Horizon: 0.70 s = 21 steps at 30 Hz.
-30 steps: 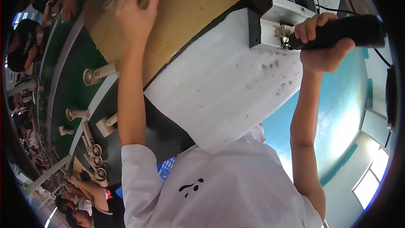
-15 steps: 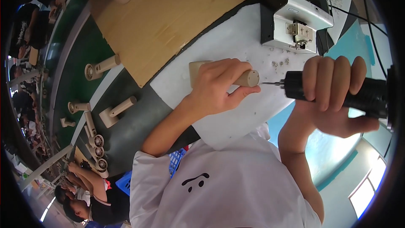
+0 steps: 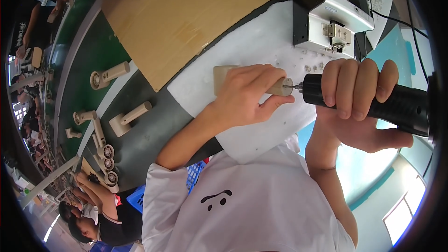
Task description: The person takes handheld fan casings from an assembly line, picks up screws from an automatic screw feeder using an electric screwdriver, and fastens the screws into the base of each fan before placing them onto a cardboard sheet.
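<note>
My left hand (image 3: 247,93) is wrapped round a beige handheld fan (image 3: 223,78), holding it over the white sheet. Its head shows left of my fingers, and the round end of its handle points right. In my right hand (image 3: 357,98) is a black electric screwdriver (image 3: 406,107), held level with the fingers closed over its body. The thin bit meets the end face of the fan handle. Whether a screw sits at the tip is too small to tell.
Beyond my hands stands a white and black screw feeder (image 3: 331,23), with small loose screws (image 3: 315,68) in front. Brown cardboard (image 3: 186,23) covers the far table. More beige fans (image 3: 130,119) lie at left, some on the green conveyor (image 3: 88,98). A co-worker (image 3: 100,214) sits at lower left.
The screwdriver has moved left, and its bit has gone from just short of the handle end to touching it. My left hand with the fan has shifted slightly right.
</note>
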### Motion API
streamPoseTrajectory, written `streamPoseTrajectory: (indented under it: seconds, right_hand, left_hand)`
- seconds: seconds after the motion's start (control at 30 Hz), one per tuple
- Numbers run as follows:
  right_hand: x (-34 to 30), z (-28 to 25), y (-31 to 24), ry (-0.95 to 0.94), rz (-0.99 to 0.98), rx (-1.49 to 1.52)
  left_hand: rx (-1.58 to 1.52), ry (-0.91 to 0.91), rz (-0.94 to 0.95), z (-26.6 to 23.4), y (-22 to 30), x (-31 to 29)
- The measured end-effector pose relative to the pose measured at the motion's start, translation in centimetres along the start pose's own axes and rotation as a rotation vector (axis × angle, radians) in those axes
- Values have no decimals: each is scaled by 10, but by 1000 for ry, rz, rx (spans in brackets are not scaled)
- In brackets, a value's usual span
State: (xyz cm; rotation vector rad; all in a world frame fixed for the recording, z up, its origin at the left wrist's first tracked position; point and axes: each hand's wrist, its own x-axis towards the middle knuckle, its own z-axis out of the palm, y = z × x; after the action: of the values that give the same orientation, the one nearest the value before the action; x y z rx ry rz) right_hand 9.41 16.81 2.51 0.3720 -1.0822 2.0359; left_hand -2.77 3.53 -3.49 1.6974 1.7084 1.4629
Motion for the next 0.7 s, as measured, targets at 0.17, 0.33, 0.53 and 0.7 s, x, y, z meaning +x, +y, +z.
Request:
streamPoseTrajectory:
  seconds: [0.17, 0.33, 0.53, 0.7]
  right_hand:
    - [-2, -2, -2, 31, -20, -2]
    - [0, -33, -44, 104, -35, -202]
    - [6, -101, -59, 183, -135, -464]
    - [14, -100, -35, 498, 31, -687]
  left_hand:
    - [-8, -2, 2, 3, 2, 3]
    - [24, -45, -4, 0, 5, 3]
    - [-1, -89, 5, -1, 0, 5]
    - [20, -87, 2, 1, -1, 3]
